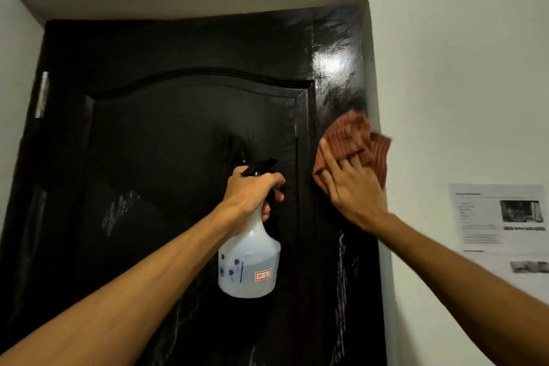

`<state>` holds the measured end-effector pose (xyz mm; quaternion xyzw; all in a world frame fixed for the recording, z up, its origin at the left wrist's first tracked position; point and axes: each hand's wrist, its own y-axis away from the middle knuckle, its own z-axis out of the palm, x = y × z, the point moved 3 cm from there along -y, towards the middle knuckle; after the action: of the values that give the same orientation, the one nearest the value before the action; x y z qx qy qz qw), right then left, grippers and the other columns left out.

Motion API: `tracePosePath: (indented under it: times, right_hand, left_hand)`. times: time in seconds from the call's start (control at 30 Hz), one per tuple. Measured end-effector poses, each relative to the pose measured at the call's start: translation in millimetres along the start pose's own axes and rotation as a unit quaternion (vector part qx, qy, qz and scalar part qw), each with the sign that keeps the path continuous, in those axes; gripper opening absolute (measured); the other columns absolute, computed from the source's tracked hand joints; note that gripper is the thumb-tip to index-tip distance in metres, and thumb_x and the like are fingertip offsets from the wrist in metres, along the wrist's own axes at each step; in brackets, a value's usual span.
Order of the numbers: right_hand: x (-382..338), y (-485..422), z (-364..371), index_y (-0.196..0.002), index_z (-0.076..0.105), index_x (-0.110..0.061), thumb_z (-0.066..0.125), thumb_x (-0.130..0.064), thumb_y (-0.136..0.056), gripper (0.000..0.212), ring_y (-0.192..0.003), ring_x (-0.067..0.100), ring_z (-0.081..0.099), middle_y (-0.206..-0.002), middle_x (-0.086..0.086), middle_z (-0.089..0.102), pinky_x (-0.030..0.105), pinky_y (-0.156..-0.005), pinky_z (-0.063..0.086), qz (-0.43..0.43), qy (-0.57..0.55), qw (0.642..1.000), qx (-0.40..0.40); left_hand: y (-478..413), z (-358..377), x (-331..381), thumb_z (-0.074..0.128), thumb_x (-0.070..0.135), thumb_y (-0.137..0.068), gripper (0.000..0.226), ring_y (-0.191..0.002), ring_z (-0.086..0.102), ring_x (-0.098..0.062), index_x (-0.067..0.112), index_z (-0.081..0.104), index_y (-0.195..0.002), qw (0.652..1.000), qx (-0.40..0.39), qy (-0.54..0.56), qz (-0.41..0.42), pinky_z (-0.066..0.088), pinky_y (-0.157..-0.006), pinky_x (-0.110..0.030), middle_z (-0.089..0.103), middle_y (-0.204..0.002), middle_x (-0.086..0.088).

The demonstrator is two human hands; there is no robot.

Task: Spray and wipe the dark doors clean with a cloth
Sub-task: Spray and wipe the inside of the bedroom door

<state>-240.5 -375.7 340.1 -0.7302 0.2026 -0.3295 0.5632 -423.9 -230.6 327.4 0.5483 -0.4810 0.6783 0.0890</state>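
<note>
Your right hand (353, 187) presses the cloth (356, 140) flat, fingers straight, near the door (178, 128)'s right edge. That edge runs vertically, with wet streaks (341, 249) below the cloth, so wipe downward. Your left hand (252, 187) grips the spray bottle (249, 261) before the door's middle.

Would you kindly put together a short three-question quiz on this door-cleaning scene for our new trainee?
1. True or false: the left hand grips the spray bottle just below its trigger head.
2. Where on the dark door does the right hand press the brown cloth? A) arched centre panel B) right-hand stile C) top rail
3. Fill the gap: the bottle's trigger head is ____ in colour.
Key: 1 true; 2 B; 3 black.
</note>
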Motion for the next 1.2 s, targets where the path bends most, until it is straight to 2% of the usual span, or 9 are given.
tracePosePath:
  times: [0.13, 0.2, 0.33, 0.43, 0.53, 0.7, 0.9, 1.07, 1.2]
  right_hand:
    - [-44.1, 77.8, 19.2, -0.138, 0.057, -0.015, 0.036, -0.032, -0.104, 0.044, -0.125, 0.035, 0.056, -0.134, 0.015, 0.061, 0.048, -0.096, 0.050, -0.198, 0.004, 0.980, -0.033]
    - [-43.6, 46.8, 15.4, -0.130, 0.060, -0.015, 0.030, -0.035, -0.105, 0.044, -0.116, 0.035, 0.061, -0.131, 0.012, 0.060, 0.046, -0.096, 0.052, -0.173, 0.002, 0.985, -0.021]
    - [-65.4, -24.1, 15.7, -0.132, 0.054, -0.017, 0.034, -0.039, -0.105, 0.041, -0.129, 0.035, 0.049, -0.143, 0.008, 0.049, 0.041, -0.080, 0.054, 0.070, -0.016, 0.997, 0.014]
    - [-148.8, 9.7, 35.9, -0.157, 0.032, -0.020, 0.047, -0.037, -0.102, 0.060, -0.122, 0.031, 0.052, -0.130, 0.007, 0.062, 0.041, -0.080, 0.051, -0.043, -0.025, 0.998, -0.032]
    - [-189.6, 19.5, 51.6, -0.151, 0.045, -0.021, 0.046, -0.038, -0.102, 0.052, -0.122, 0.028, 0.059, -0.137, 0.007, 0.061, 0.040, -0.099, 0.046, -0.166, -0.034, 0.982, -0.084]
    - [-207.4, -65.3, 51.6, -0.161, 0.018, -0.023, 0.044, -0.035, -0.104, 0.065, -0.118, 0.040, 0.054, -0.129, 0.020, 0.060, 0.038, -0.066, 0.053, 0.109, -0.009, 0.994, 0.003]
    - [-355.4, -4.5, 113.7, -0.143, 0.049, -0.019, 0.037, -0.032, -0.105, 0.042, -0.135, 0.033, 0.051, -0.143, 0.013, 0.055, 0.040, -0.115, 0.032, -0.232, -0.025, 0.964, -0.124]
    - [-353.5, -72.9, 102.2, -0.144, 0.044, -0.018, 0.022, -0.041, -0.106, 0.050, -0.118, 0.030, 0.057, -0.151, 0.009, 0.043, 0.031, -0.084, 0.051, 0.054, -0.018, 0.998, -0.039]
    - [-450.9, -31.4, 129.5, -0.158, 0.031, -0.019, 0.040, -0.036, -0.100, 0.061, -0.134, 0.031, 0.049, -0.146, 0.011, 0.053, 0.041, -0.101, 0.044, -0.144, -0.060, 0.981, -0.119]
  left_hand:
    - [9.7, -20.4, -17.2, 0.071, 0.015, -0.090, 0.021, -0.044, 0.047, -0.019, -0.004, 0.072, -0.097, 1.000, 0.012, -0.012, -0.015, 0.041, -0.045, -0.028, 0.074, -0.077, -0.016]
    - [9.7, -35.1, -22.8, 0.071, 0.015, -0.091, 0.019, -0.044, 0.048, -0.019, -0.003, 0.072, -0.096, 0.999, 0.017, -0.026, -0.019, 0.042, -0.044, -0.028, 0.075, -0.077, -0.016]
    - [4.5, -78.8, -30.5, 0.071, 0.016, -0.093, 0.017, -0.043, 0.049, -0.018, -0.002, 0.073, -0.095, 0.998, 0.043, -0.038, -0.008, 0.043, -0.043, -0.028, 0.075, -0.078, -0.016]
    - [8.4, -117.6, -43.8, 0.072, 0.016, -0.093, 0.016, -0.042, 0.050, -0.017, 0.001, 0.074, -0.092, 0.997, 0.061, -0.048, -0.007, 0.044, -0.044, -0.029, 0.076, -0.077, -0.015]
    - [14.2, -162.2, -63.6, 0.072, 0.016, -0.093, 0.015, -0.042, 0.050, -0.018, 0.002, 0.074, -0.092, 0.997, 0.059, -0.052, -0.025, 0.044, -0.043, -0.028, 0.077, -0.081, -0.019]
    - [6.5, -243.1, -96.2, 0.071, 0.017, -0.095, 0.010, -0.043, 0.052, -0.015, 0.008, 0.072, -0.094, 0.996, 0.056, -0.053, -0.035, 0.044, -0.044, -0.027, 0.077, -0.079, -0.014]
    - [6.1, -320.1, -133.6, 0.072, 0.022, -0.093, 0.021, -0.044, 0.052, -0.020, 0.009, 0.072, -0.077, 0.992, 0.092, -0.084, -0.029, 0.044, -0.044, -0.028, 0.072, -0.067, -0.015]
    - [3.4, -373.2, -147.1, 0.073, 0.024, -0.096, 0.017, -0.045, 0.054, -0.018, 0.013, 0.073, -0.083, 0.988, 0.117, -0.101, -0.008, 0.046, -0.042, -0.026, 0.075, -0.077, -0.017]
    - [4.4, -404.2, -150.5, 0.073, 0.023, -0.095, 0.018, -0.043, 0.054, -0.018, 0.010, 0.073, -0.082, 0.984, 0.143, -0.103, 0.000, 0.046, -0.041, -0.026, 0.075, -0.075, -0.016]
